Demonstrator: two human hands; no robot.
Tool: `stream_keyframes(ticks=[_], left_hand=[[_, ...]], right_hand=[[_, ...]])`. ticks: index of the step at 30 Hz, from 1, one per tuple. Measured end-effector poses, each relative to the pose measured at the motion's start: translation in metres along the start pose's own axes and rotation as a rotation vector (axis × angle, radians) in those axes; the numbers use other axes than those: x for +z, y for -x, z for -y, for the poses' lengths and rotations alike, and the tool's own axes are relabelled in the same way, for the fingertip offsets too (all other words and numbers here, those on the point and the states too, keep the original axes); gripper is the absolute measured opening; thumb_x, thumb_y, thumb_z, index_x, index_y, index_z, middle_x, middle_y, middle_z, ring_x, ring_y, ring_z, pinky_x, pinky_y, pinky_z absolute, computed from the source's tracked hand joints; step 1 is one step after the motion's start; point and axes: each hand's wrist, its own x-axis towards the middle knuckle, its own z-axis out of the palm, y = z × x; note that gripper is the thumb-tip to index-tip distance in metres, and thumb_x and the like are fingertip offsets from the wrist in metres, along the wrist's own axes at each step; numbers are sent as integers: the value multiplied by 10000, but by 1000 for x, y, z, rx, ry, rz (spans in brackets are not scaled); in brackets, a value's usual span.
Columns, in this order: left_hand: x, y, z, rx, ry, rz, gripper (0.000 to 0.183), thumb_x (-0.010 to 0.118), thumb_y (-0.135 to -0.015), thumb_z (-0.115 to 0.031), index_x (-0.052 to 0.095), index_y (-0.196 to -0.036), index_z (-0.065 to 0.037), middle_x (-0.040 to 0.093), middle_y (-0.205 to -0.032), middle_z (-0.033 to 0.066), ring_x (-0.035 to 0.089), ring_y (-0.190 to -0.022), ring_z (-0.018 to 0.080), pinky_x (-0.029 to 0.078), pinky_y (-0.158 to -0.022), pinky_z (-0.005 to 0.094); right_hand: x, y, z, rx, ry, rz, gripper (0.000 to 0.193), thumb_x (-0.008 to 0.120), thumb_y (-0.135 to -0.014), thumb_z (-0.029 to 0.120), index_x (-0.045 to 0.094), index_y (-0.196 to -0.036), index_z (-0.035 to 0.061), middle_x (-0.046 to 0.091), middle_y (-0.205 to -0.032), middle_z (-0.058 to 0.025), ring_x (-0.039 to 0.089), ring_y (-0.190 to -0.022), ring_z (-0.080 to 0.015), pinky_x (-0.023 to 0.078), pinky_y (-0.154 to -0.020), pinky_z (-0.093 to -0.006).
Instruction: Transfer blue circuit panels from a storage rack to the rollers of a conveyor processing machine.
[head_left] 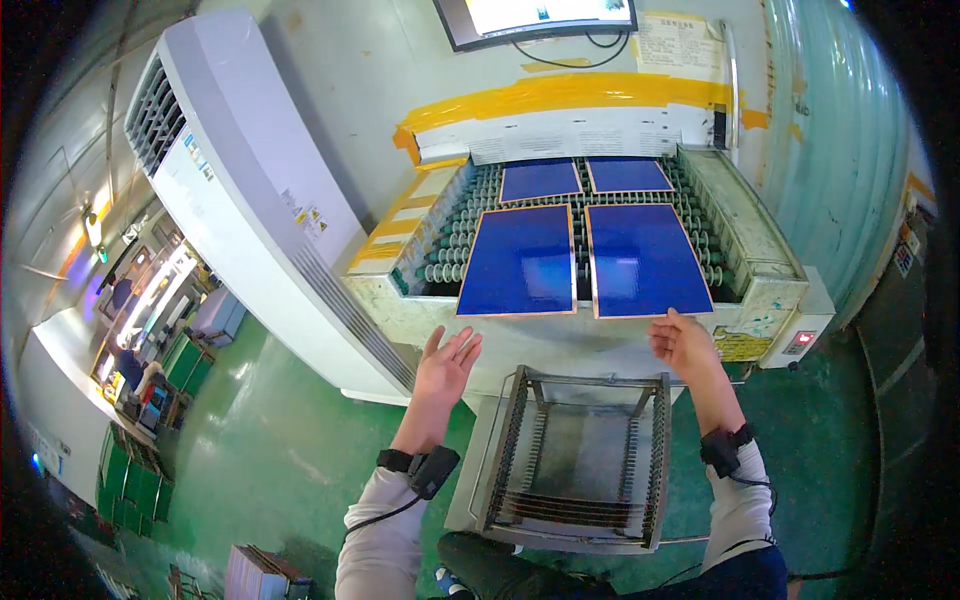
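Observation:
Two blue panels with copper-coloured edges lie side by side at the near end of the roller conveyor [440, 254]: the left panel [522, 260] and the right panel [646, 258]. My left hand [447, 366] is open, palm up and fingers spread, just below the left panel's front edge and apart from it. My right hand [686, 346] is at the right panel's front edge, fingers loosely bent and apart; a fingertip overlaps that edge, and whether it touches cannot be made out. Below and between my hands stands a slotted metal rack [660, 460], with several thin panels [570, 510] at its near end.
Farther along the rollers lie two more blue panels, a left one [541, 180] and a right one [629, 175]. A tall white air conditioner [270, 200] stands left of the conveyor. A control box [800, 335] sits at its right corner. A screen [540, 22] hangs above.

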Motion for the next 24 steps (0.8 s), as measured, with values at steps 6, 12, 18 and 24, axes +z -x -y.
stream_keyframes(ticks=[6,12,18,24], left_hand=[[-54,28,17,4,-17,-52,563,585,-862,-92,253,-1317,-96,405,-1308,241,472,-1152,385,394,-995,446],[-140,104,37,-71,-7,-157,536,537,-884,-97,256,-1341,-91,438,-1265,257,489,-1115,411,428,-942,489],[-257,211,68,-70,-431,-302,453,463,-924,-127,277,-1336,-84,504,-1187,243,492,-1107,412,436,-930,495],[-252,304,110,-332,40,-655,303,525,-908,-131,457,-1187,-34,592,-936,150,587,-905,295,520,-796,409]], right_hand=[[1,-5,3,-36,-48,-67,332,501,-912,339,572,-969,19,646,-889,-128,592,-709,-208,485,-633,-352],[6,-7,4,-39,-52,-42,309,517,-904,331,588,-951,35,651,-851,-110,581,-671,-187,476,-607,-335],[7,-1,-3,-11,8,16,287,541,-886,323,595,-906,42,642,-788,-90,581,-609,-175,471,-558,-291],[4,43,-101,126,741,249,346,605,-850,396,617,-925,58,647,-805,-63,609,-691,-138,481,-613,-285]])
